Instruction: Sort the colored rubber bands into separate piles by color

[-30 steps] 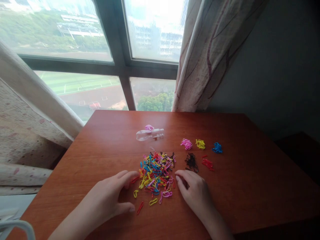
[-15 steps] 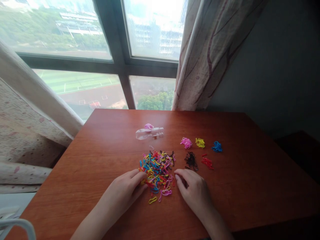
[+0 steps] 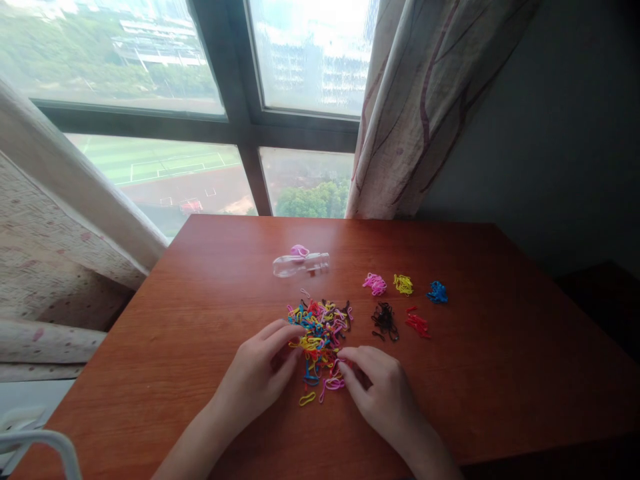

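A mixed pile of small coloured rubber bands (image 3: 320, 327) lies on the brown table. My left hand (image 3: 265, 363) reaches over the pile's left side. Its thumb and fingers are apart, with the fingertips touching yellow and other bands. At the lower right edge of the heap, my right hand (image 3: 377, 380) has thumb and forefinger nearly together on a pinkish-red rubber band (image 3: 342, 363), partly hidden by the tips. Sorted by colour to the right are pink bands (image 3: 375, 285), yellow bands (image 3: 403, 285), blue bands (image 3: 437, 292), black bands (image 3: 385, 321) and red bands (image 3: 417, 324).
Behind the pile lies a clear plastic object (image 3: 290, 266) with a pink piece (image 3: 300, 251) on it. A loose yellow band (image 3: 307, 399) is near the front of the heap. The table (image 3: 150, 333) meets a window, with curtains (image 3: 400, 120) on both sides.
My left hand has shifted up and right, further over the pile. My right hand has moved left, its fingertips now at the pile's edge. The view has shifted slightly.
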Demonstrator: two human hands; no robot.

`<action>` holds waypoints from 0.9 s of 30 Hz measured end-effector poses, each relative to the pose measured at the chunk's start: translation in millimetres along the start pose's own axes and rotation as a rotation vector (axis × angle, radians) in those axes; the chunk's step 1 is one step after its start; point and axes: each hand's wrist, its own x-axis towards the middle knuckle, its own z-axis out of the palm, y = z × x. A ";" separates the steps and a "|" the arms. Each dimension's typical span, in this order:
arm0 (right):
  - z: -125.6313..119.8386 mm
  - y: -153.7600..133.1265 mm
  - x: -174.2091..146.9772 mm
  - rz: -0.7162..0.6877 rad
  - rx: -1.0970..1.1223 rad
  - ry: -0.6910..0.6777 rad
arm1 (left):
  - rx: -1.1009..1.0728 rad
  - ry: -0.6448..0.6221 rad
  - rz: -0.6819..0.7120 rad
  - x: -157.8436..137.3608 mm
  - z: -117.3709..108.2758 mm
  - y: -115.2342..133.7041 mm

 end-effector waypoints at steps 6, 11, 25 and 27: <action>7.0 -21.9 -2.3 -0.042 -0.024 -0.169 | -0.057 0.086 -0.019 -1.1 -3.9 -6.4; 15.2 -26.2 0.0 -0.031 -0.104 -0.241 | -0.040 0.059 -0.016 -1.4 -2.0 -7.6; 18.0 -28.3 -0.5 -0.007 -0.128 -0.216 | -0.065 0.067 -0.029 -1.5 -2.0 -7.2; 17.5 -29.6 -0.4 -0.009 -0.083 -0.189 | -0.065 0.066 -0.026 -1.3 -1.9 -7.1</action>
